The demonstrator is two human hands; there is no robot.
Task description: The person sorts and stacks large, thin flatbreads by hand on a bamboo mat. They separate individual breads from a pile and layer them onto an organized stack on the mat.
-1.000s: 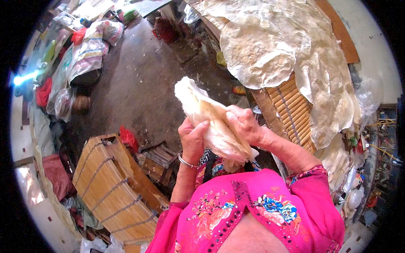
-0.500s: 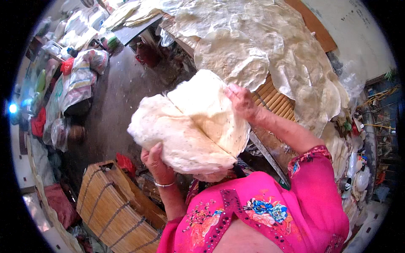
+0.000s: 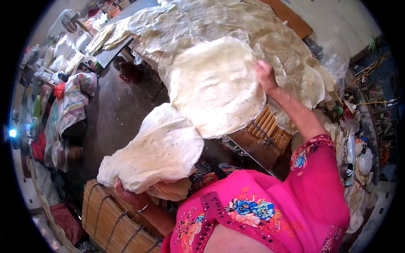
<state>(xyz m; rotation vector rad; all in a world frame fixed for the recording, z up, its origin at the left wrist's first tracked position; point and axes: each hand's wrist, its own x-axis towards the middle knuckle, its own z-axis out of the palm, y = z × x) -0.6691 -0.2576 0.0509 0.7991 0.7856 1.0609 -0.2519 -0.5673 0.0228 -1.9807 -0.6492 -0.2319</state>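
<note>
My right hand (image 3: 266, 78) grips the right edge of a thin, round, cream-coloured sheet (image 3: 217, 84) that looks like flatbread. The sheet is spread nearly flat over the far stack, its near edge by the bamboo slats. Lower left, my left hand (image 3: 126, 195) is closed on the near edge of a stack of similar round sheets (image 3: 156, 147), which droops and folds between hand and lap. Its thumb lies beneath the stack's edge, and most of its fingers are hidden underneath. At its near right side, the stack touches the held sheet's lower edge or overlaps it; I cannot tell which.
Many overlapping pale sheets (image 3: 291, 55) cover the far table. A bamboo slat mat (image 3: 266, 126) shows at its near edge. A bound bamboo piece (image 3: 114, 223) stands lower left. Bags (image 3: 74, 101) line the left, and a dark jug (image 3: 128, 72) sits under the far table.
My right hand has pulled one sheet away from the stack, up and to the right over the far pile. My left hand has moved down and left with the remaining stack.
</note>
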